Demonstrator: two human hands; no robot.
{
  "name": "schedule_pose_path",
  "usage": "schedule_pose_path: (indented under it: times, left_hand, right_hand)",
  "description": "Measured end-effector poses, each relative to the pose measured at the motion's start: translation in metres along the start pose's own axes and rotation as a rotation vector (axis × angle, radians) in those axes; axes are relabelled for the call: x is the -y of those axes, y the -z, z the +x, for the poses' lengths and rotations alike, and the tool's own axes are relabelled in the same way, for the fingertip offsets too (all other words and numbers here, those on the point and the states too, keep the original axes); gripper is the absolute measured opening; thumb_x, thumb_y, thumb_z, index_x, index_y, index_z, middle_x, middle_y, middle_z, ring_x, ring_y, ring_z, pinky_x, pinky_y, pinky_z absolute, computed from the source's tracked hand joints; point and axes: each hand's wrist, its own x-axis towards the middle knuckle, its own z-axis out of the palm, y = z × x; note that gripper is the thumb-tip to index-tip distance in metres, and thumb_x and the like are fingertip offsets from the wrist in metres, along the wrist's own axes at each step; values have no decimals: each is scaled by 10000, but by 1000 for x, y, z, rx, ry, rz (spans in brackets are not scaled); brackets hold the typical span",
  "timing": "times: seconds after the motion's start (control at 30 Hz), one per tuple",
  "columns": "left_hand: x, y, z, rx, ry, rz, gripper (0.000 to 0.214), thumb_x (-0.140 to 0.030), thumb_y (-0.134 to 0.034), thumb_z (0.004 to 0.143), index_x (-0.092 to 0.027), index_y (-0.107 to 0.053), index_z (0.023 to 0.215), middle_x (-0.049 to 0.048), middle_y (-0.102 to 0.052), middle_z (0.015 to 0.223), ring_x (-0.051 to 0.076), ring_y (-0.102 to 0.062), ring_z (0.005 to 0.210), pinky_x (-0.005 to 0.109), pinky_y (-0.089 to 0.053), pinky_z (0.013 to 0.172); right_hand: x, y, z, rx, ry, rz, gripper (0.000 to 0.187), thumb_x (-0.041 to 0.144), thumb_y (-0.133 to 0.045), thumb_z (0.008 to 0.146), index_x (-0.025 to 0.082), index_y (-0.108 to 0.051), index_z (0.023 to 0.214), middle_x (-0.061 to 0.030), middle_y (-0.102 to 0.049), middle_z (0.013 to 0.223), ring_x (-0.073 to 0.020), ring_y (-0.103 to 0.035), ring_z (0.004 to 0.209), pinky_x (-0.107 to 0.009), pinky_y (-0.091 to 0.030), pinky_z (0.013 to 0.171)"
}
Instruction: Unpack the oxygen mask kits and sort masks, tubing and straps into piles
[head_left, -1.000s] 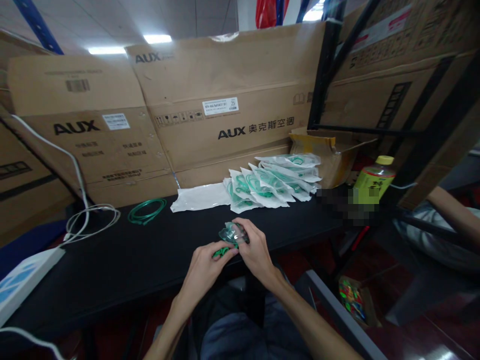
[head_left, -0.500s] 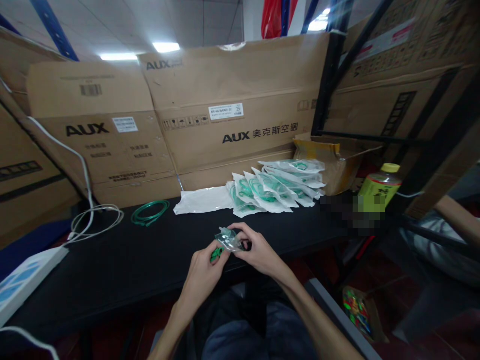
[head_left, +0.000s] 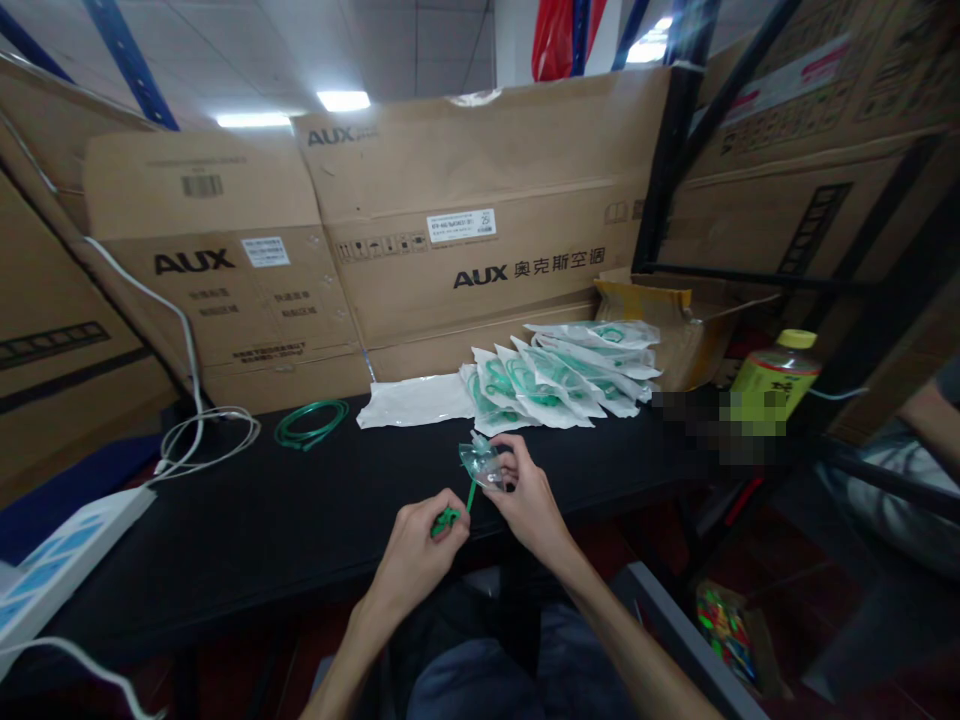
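My right hand [head_left: 531, 492] grips a small clear plastic mask [head_left: 478, 464] by its right side, above the front part of the black table. The pale nozzle of the mask points up and away from me. My left hand [head_left: 421, 535] is closed around a bunched green elastic strap [head_left: 445, 520]. One straight green strand runs from those fingers up to the mask. Beyond the hands, a loose coil of green tubing [head_left: 310, 426] lies on the tabletop at the left. How the strap joins the mask is too small to tell.
Several white pouches with green contents [head_left: 544, 385] overlap at the back, beside a flat white pouch [head_left: 412, 400]. A yellow-green bottle [head_left: 776, 385] stands right. A power strip [head_left: 56, 565] and white cable [head_left: 196, 400] lie left. Cardboard [head_left: 420, 300] walls the back. Another person's arm [head_left: 934, 415] shows at right.
My hands have moved apart. The mask has gone up and to the right in my right hand, and a green strand now stretches between it and my left hand. The camera view has shifted slightly.
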Motion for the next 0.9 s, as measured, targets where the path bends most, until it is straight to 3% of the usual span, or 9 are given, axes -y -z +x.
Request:
schedule_pose_path:
  times: [0.17, 0.3, 0.43, 0.57, 0.7, 0.9]
  left_hand:
    - [-2, -1, -9, 18, -76, -66, 146, -173, -512, 771, -192, -538, 628, -39, -504, 576, 109, -439, 543, 220, -320, 551]
    - [0, 9, -8, -56, -53, -23, 212, -253, -521, 840, -191, -548, 640, -42, -486, 572, 113, -440, 545, 226, -335, 572]
    - [20, 58, -6, -325, 143, 167, 259, -374, -504, 911, -196, -632, 774, -21, -583, 681, 141, -514, 651, 225, -377, 634]
    - [55, 129, -19, -589, 540, 509, 351, -486, -448, 924, -235, -693, 952, 23, -690, 839, 203, -620, 801, 267, -454, 750]
    - [88, 179, -41, -607, 781, 649, 449, -521, -501, 861, -168, -738, 1005, 140, -684, 756, 354, -643, 767, 441, -494, 706]
    - [119, 205, -57, -492, 977, 789, 652, -712, -476, 819, -208, -752, 1128, 179, -737, 960, 425, -684, 889, 465, -531, 652]
  right_hand:
    - [-6, -1, 2, -157, -23, 7, 448, 189, -596, 748, 232, -462, 1174, 20, -642, 802, -177, -676, 717, -285, -535, 691]
    - [-13, 2, 5, -214, -38, 66, 472, 220, -613, 721, 232, -444, 1162, -9, -666, 844, -196, -710, 769, -320, -567, 751]
    - [-16, 3, 5, -189, -56, 110, 481, 235, -664, 693, 225, -474, 1134, -29, -689, 850, -214, -723, 777, -338, -583, 759]
    - [-15, 2, 3, -145, -52, 116, 477, 224, -670, 701, 219, -497, 1146, -16, -673, 834, -204, -708, 769, -323, -574, 745]
    - [-14, 3, 2, -110, -42, 136, 471, 193, -638, 712, 220, -501, 1162, -5, -663, 842, -187, -701, 776, -303, -562, 743]
    - [-12, 3, 2, -75, -40, 140, 475, 164, -627, 710, 220, -531, 1172, 13, -649, 834, -168, -689, 766, -293, -557, 747]
